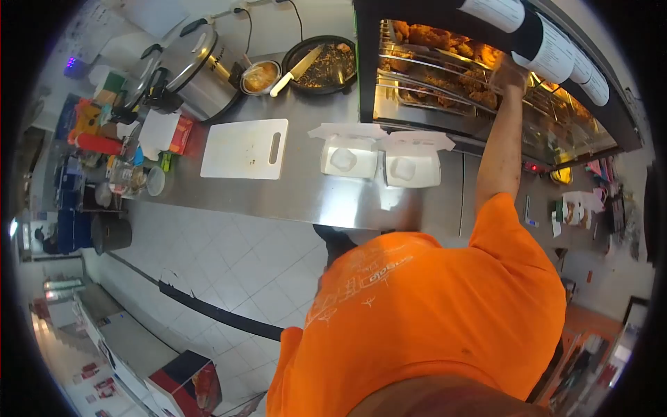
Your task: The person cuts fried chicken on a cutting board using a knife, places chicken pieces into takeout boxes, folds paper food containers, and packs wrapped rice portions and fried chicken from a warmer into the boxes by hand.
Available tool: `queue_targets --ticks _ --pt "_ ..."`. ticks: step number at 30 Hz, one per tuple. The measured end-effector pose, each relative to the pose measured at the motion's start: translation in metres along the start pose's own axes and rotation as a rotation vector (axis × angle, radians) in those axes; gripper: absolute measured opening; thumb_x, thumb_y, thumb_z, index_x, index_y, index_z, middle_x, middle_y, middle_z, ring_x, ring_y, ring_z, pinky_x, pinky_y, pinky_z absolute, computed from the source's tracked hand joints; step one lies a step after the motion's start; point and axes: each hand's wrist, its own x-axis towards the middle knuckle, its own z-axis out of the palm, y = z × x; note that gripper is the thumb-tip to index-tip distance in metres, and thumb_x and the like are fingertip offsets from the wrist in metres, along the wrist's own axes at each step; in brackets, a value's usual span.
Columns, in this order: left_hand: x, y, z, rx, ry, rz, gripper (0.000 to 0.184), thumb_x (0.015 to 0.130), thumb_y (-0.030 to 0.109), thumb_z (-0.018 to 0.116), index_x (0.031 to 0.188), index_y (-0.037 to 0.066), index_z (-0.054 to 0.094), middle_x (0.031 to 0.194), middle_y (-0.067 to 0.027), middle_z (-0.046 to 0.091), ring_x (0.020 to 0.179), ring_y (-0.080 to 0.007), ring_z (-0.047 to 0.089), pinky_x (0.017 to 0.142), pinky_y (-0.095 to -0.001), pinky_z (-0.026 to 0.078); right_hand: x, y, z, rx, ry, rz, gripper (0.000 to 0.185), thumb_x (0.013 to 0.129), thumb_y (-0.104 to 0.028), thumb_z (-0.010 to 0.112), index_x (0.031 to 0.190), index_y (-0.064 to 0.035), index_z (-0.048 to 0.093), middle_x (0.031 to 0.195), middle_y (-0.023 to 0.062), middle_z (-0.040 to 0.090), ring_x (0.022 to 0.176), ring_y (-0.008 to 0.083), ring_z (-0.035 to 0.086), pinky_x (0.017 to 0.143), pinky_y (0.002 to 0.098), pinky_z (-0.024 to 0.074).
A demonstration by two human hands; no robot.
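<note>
My right hand (508, 75) reaches through the front of a lit glass food cabinet (458, 128), close to browned, fried-looking pieces of food (472, 50) on wire racks. Its fingers are blurred, and what they hold, if anything, cannot be made out. My left hand is out of view; only the orange sleeve on that side shows. On the steel counter (306, 198), below and left of the cabinet, two white boxes (349, 158) (413, 169) stand side by side with their lids up. Each box has a small whitish item inside.
A white cutting board (240, 149) lies left of the boxes. Behind it are a knife (297, 71) resting on a dark round pan (323, 80), a small bowl (260, 77) and a large metal cooker (207, 73). Jars and packets crowd the counter's left end.
</note>
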Motion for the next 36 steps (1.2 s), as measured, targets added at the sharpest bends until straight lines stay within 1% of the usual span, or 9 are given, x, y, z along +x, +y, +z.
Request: queue_targets --ticks 6,8,13,15,23,30,32,33,36 --pt "0.085 0.089 -0.099 0.015 -0.032 0.165 0.071 0.094 0.06 0.058 0.131 0.0 0.063 0.125 -0.0216 0.068 0.109 -0.0326 0.067 0.098 -0.0416 0.052 -0.051 -0.107 -0.001 1.042 0.384 0.531 0.041 0.103 -0.034 0.044 0.133 -0.0114 0.06 0.131 0.009 0.066 0.117 0.0261 0.063 0.103 0.0433 0.046" --pt "0.109 0.121 -0.125 -0.017 -0.048 0.2 0.07 0.094 0.059 0.059 0.13 -0.001 0.063 0.124 -0.0219 0.068 0.108 -0.0323 0.067 0.097 -0.0413 0.052 -0.074 -0.128 -0.001 1.066 0.38 0.519 0.042 0.105 -0.034 0.042 0.136 -0.0114 0.059 0.134 0.0071 0.065 0.119 0.0243 0.062 0.106 0.0431 0.0448" --pt "0.141 0.181 -0.18 0.208 0.017 0.373 0.066 0.09 0.051 0.071 0.123 -0.004 0.065 0.11 -0.0196 0.071 0.095 -0.0261 0.068 0.086 -0.0369 0.055 -0.132 -0.096 -0.013 0.487 0.169 0.228 0.044 0.094 -0.02 0.07 0.134 -0.0075 0.059 0.123 0.0089 0.067 0.109 0.0277 0.066 0.092 0.0478 0.0553" --pt "0.126 0.193 -0.184 0.013 0.036 0.34 0.064 0.09 0.05 0.071 0.123 -0.005 0.065 0.105 -0.0184 0.072 0.096 -0.0255 0.069 0.083 -0.0348 0.055 -0.181 -0.13 -0.009 0.852 0.114 0.333 0.05 0.088 -0.014 0.078 0.134 -0.0049 0.059 0.117 0.0097 0.068 0.106 0.0289 0.067 0.087 0.0461 0.0576" --pt "0.151 0.153 -0.166 -0.142 -0.023 0.389 0.039 0.095 0.031 0.07 0.115 -0.003 0.067 0.097 -0.0132 0.071 0.085 -0.023 0.068 0.079 -0.0322 0.054 -0.181 -0.142 -0.008 0.755 0.082 0.38 0.051 0.088 -0.013 0.078 0.134 -0.0029 0.059 0.124 0.011 0.066 0.11 0.0257 0.066 0.093 0.0456 0.0549" --pt "0.109 0.131 -0.162 -0.053 0.113 0.306 0.036 0.095 0.029 0.07 0.114 -0.002 0.067 0.096 -0.0125 0.071 0.085 -0.0231 0.067 0.079 -0.032 0.054 -0.265 -0.13 0.055 0.654 -0.969 0.58 0.06 0.087 -0.01 0.073 0.142 0.0001 0.052 0.123 0.0127 0.066 0.103 0.023 0.068 0.09 0.0365 0.0575" --pt "0.095 0.137 -0.171 -0.07 0.15 0.304 0.035 0.095 0.029 0.07 0.113 -0.002 0.067 0.096 -0.0123 0.071 0.084 -0.0231 0.067 0.079 -0.032 0.054 -0.335 -0.14 0.129 0.627 -1.178 0.736 0.053 0.088 -0.01 0.071 0.138 0.0007 0.056 0.12 0.0115 0.068 0.098 0.021 0.069 0.086 0.0342 0.0583" --pt "0.094 0.147 -0.177 -0.067 0.163 0.313 0.035 0.095 0.028 0.07 0.113 -0.002 0.067 0.096 -0.0122 0.07 0.084 -0.0231 0.067 0.079 -0.0319 0.054 -0.37 -0.191 0.158 0.365 -1.26 0.662 0.05 0.085 -0.014 0.074 0.131 0.0002 0.061 0.115 0.0085 0.07 0.092 0.0164 0.068 0.081 0.0305 0.058" --pt "0.09 0.157 -0.2 -0.079 0.215 0.334 0.033 0.095 0.027 0.069 0.113 -0.001 0.067 0.096 -0.0118 0.07 0.084 -0.0232 0.067 0.079 -0.0318 0.054 -0.472 -0.165 0.273 0.441 -1.551 0.526 0.039 0.088 -0.014 0.071 0.122 0.0037 0.065 0.105 0.0099 0.072 0.091 0.0169 0.069 0.079 0.0298 0.0578"
